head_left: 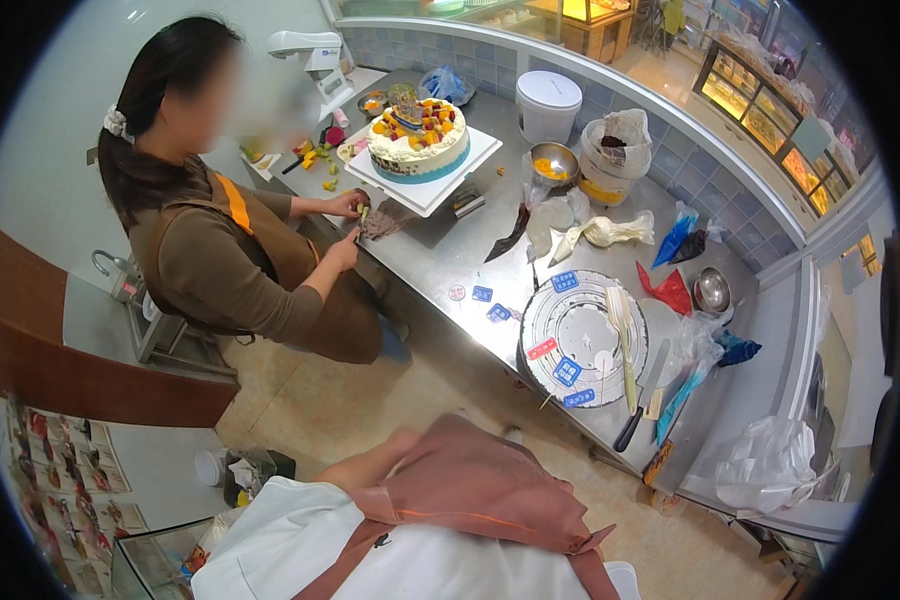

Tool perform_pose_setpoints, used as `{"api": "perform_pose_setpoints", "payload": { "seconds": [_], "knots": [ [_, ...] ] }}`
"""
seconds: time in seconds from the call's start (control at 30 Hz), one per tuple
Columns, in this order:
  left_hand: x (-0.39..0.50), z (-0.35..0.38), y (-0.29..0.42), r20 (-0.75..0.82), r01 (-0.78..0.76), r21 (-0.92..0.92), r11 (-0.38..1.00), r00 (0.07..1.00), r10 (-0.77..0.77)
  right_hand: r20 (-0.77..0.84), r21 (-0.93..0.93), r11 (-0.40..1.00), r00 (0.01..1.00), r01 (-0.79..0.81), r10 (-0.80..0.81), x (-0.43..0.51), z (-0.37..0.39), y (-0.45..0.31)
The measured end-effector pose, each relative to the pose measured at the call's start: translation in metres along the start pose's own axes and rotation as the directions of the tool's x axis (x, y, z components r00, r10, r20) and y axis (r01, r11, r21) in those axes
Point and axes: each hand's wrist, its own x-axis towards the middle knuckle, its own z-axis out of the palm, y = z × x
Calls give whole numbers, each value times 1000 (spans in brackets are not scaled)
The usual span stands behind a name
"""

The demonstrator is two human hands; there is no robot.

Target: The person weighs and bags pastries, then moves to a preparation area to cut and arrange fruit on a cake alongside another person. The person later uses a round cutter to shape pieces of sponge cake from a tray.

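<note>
My left forearm point(371, 459) reaches forward beside my reddish-brown apron point(480, 480), blurred near the wrist. Both my hands are out of view, hidden by the apron. Before me on the steel worktable point(427, 247) stands a cake turntable point(581, 341), smeared with white cream. Several blue and red printed tags lie on it, along with a pale-handled spatula point(624, 352). To its right rests a long knife with a black handle point(630, 429). Farther off, a fruit-topped cream cake point(420, 150) with a blue band sits on a white square board point(439, 191).
At the left a co-worker point(225, 225) in a brown apron cuts fruit over the table edge. Piping bags point(607, 231), a metal bowl point(712, 290) and white tubs point(549, 109) line the window side. A bin point(259, 472) stands on the floor at my left.
</note>
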Motion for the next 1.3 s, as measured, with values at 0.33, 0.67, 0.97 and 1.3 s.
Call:
{"api": "perform_pose_setpoints", "payload": {
  "seconds": [0.33, 0.67, 0.97, 1.3],
  "knots": [
    [2, 0, 2, -1, 71, -51, 996, 997, -71, -2, -2, 1000, 1000, 6, -6, 1, 0, -2],
    [-8, -3, 3, 19, -42, 40, 998, 999, 41, -1, -11, 1000, 1000, 10, -10, 4, -1, -2],
    [-2, -2, 0, 48, -28, 52, 998, 999, 26, -4, -7, 1000, 1000, 15, -15, 5, 0, -3],
    [-4, -3, 3, 61, -16, 34, 999, 998, 14, -3, -2, 1000, 1000, 15, -15, 5, 4, -1]
  ]
}}
